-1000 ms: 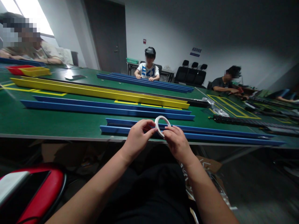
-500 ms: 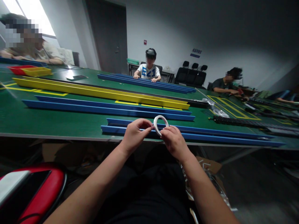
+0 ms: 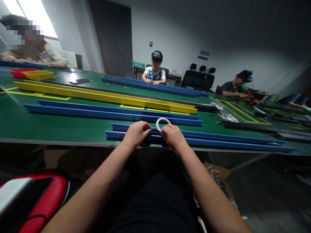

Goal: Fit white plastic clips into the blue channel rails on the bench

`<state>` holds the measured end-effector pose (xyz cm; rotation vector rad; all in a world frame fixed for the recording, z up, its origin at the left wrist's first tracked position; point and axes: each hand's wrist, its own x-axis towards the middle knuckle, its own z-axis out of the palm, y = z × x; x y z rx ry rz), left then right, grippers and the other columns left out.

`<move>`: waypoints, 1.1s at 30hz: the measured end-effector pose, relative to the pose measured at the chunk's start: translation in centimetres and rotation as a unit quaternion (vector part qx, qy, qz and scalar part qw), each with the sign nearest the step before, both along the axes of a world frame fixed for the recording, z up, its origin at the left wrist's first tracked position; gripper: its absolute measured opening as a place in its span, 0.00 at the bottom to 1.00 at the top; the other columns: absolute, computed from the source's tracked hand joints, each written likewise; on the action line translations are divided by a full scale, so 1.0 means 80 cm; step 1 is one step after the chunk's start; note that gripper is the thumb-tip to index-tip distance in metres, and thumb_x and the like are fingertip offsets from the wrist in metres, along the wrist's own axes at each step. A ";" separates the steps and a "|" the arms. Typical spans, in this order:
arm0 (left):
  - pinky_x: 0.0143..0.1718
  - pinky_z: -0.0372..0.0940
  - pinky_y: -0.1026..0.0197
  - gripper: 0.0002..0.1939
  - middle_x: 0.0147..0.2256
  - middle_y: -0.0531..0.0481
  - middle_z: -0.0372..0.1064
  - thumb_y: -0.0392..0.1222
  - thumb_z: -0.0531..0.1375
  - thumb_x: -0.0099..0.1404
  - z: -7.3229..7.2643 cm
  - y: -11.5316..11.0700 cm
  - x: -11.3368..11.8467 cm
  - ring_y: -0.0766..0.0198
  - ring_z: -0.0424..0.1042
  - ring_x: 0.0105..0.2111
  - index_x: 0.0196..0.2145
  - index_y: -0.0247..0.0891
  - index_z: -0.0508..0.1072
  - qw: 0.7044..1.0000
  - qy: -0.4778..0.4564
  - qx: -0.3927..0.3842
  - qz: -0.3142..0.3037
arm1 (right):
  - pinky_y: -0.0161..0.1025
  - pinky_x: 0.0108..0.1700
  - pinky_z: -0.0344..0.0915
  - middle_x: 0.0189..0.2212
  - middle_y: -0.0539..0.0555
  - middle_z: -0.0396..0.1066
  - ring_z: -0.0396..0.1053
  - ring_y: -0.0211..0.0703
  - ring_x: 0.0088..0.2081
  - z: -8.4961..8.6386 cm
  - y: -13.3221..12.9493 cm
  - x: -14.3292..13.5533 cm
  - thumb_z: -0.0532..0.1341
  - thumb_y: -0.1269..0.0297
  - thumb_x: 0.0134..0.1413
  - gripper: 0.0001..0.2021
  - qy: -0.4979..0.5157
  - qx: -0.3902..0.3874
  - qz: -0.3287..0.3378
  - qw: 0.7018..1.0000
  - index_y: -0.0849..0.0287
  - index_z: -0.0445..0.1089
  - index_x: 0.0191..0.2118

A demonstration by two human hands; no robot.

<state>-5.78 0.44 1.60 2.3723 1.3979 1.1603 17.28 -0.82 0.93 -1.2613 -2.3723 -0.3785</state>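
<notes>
A roll of white tape (image 3: 159, 123) stands on edge above the nearest blue channel bar (image 3: 230, 144). My right hand (image 3: 173, 136) is closed on the lower right side of the roll, fingers over its rim. To its left, my left hand (image 3: 137, 133) is closed with thumb and fingertips pinched together over the same bar. Whatever is in that pinch is too small to make out. The bar lies lengthwise along the table's near edge, and both hands hide parts of it.
Beyond it lie another blue bar (image 3: 109, 116) and a long yellow bar (image 3: 104, 97) on the green table (image 3: 73, 129). Red and yellow trays (image 3: 40, 75) sit at the far left. Several people sit around the table. A red stool (image 3: 53, 194) stands at lower left.
Both hands have moved left and slightly lower toward the blue bar, the roll going with my right hand. The gap between my left fingertips and the roll has widened.
</notes>
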 end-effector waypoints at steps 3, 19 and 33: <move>0.45 0.64 0.58 0.07 0.38 0.49 0.76 0.47 0.59 0.64 -0.009 0.010 0.004 0.58 0.73 0.40 0.36 0.42 0.73 0.998 0.057 0.009 0.014 | 0.40 0.48 0.58 0.46 0.56 0.72 0.63 0.47 0.50 -0.003 0.007 -0.006 0.51 0.62 0.66 0.10 0.009 -0.019 -0.046 0.999 0.55 0.67 0.46; 0.39 0.59 0.57 0.13 0.31 0.48 0.76 0.50 0.49 0.71 -0.014 0.004 0.045 0.56 0.74 0.33 0.43 0.44 0.70 0.974 0.146 0.005 0.174 | 0.39 0.43 0.59 0.37 0.57 0.71 0.64 0.45 0.40 -0.016 0.014 0.008 0.48 0.63 0.67 0.10 0.027 0.007 -0.031 0.999 0.57 0.65 0.42; 0.42 0.60 0.56 0.08 0.33 0.48 0.75 0.48 0.56 0.68 -0.008 0.001 0.119 0.56 0.74 0.37 0.39 0.44 0.72 0.997 0.060 -0.021 0.037 | 0.42 0.46 0.63 0.40 0.58 0.71 0.67 0.46 0.44 -0.012 0.000 0.109 0.50 0.65 0.67 0.10 0.043 0.001 -0.014 0.999 0.58 0.65 0.46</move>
